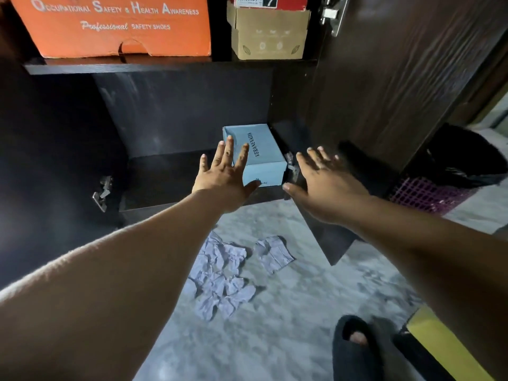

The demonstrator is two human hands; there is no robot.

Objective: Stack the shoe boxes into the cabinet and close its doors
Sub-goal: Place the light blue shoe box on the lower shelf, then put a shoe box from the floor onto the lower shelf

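Note:
A light blue shoe box [261, 149] lies on the bottom shelf of the dark cabinet [165, 67], pushed into the right corner. My left hand [226, 174] is spread open over the box's near left edge, fingers apart, holding nothing. My right hand [327, 180] hovers open just right of the box, in front of the lower hinge [292, 165]. On the upper shelf stand an orange safety-shoes box [115, 26] and a brown cardboard box [268, 34] with a red box [270, 1] on top. The right cabinet door [398, 78] stands open.
Crumpled white paper sheets [222, 276] lie on the marbled floor in front of the cabinet. A purple mesh bin with a black bag [445, 185] stands at right behind the door. My foot in a black slipper [354, 345] is at lower right, beside a yellow edge [445, 345].

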